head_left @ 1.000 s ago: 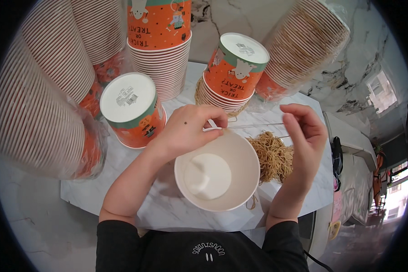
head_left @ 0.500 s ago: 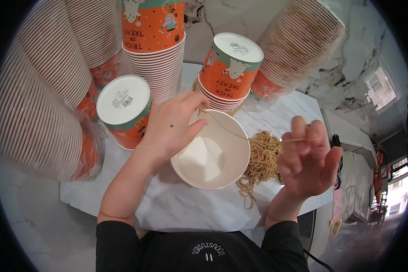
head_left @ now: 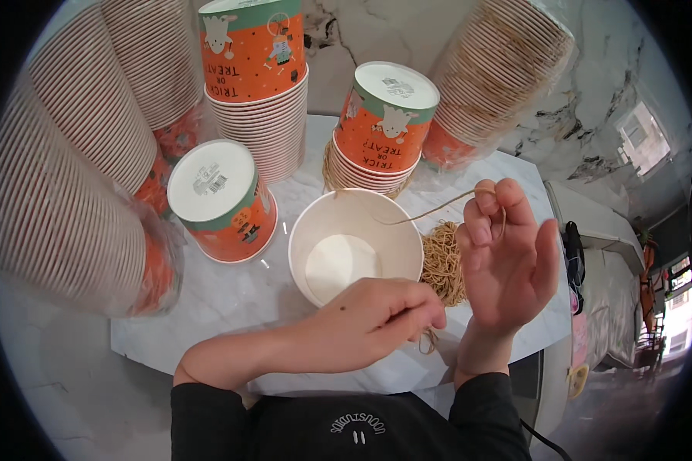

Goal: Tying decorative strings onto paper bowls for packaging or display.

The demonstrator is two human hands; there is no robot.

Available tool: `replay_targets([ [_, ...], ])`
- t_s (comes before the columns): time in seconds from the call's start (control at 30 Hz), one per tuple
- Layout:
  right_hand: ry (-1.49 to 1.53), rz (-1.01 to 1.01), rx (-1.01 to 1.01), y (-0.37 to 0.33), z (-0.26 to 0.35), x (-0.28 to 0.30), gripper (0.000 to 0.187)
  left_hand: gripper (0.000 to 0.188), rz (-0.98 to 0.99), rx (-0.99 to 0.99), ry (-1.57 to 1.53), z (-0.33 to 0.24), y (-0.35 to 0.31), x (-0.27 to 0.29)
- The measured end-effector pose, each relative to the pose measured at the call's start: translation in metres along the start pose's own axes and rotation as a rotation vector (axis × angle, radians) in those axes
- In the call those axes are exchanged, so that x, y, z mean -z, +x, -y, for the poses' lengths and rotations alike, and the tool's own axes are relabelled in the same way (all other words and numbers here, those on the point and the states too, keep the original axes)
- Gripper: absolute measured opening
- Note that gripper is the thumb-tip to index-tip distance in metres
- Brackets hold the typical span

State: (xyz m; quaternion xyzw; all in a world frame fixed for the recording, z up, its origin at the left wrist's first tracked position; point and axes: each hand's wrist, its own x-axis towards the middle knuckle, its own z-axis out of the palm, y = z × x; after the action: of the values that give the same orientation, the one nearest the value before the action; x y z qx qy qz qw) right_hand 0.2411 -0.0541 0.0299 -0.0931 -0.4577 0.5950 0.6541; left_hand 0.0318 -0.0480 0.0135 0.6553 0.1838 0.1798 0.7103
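A white-lined paper bucket (head_left: pixel 343 265) stands upright in front of me, its mouth facing up. My right hand (head_left: pixel 507 261) is raised palm up beyond its right rim. A thin tan string (head_left: pixel 442 206) is looped over its curled fingers, and the loose end droops into the bucket's mouth. Low across the bucket's near rim lies my left hand (head_left: pixel 384 319), fingertips closed together at the near edge of a tangled heap of string (head_left: pixel 443 261). Whatever those fingertips pinch is hidden. A strand curls onto the table below them.
An upside-down orange-and-green bucket (head_left: pixel 227 203) stands at left. Behind are an inverted bucket stack (head_left: pixel 388 127) and a taller one (head_left: pixel 257 92). Plastic-wrapped stacks rise at the left (head_left: pixel 69 200) and back right (head_left: pixel 507 77). Everything stands on a marble-patterned table (head_left: pixel 284 361).
My left hand has left the bucket's far rim and come toward me to the heap's near edge. My right hand has risen slightly, and the string now slants up to it.
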Motion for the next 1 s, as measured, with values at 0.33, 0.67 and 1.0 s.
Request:
replay_targets([
  [0.33, -1.387, -0.144, 0.148, 0.006, 0.018, -0.022, 0.045, 0.015, -0.346, -0.217, 0.449, -0.001, 0.000, 0.013],
  [0.67, -1.142, 0.318, -0.241, 0.003, 0.002, -0.034, 0.023, 0.014, -0.362, -0.179, 0.612, -0.007, -0.008, 0.012],
  [1.0, -1.397, 0.159, -0.015, 0.017, -0.027, -0.004, 0.021, 0.017, -0.659, -0.100, 0.600, -0.006, -0.002, 0.068],
])
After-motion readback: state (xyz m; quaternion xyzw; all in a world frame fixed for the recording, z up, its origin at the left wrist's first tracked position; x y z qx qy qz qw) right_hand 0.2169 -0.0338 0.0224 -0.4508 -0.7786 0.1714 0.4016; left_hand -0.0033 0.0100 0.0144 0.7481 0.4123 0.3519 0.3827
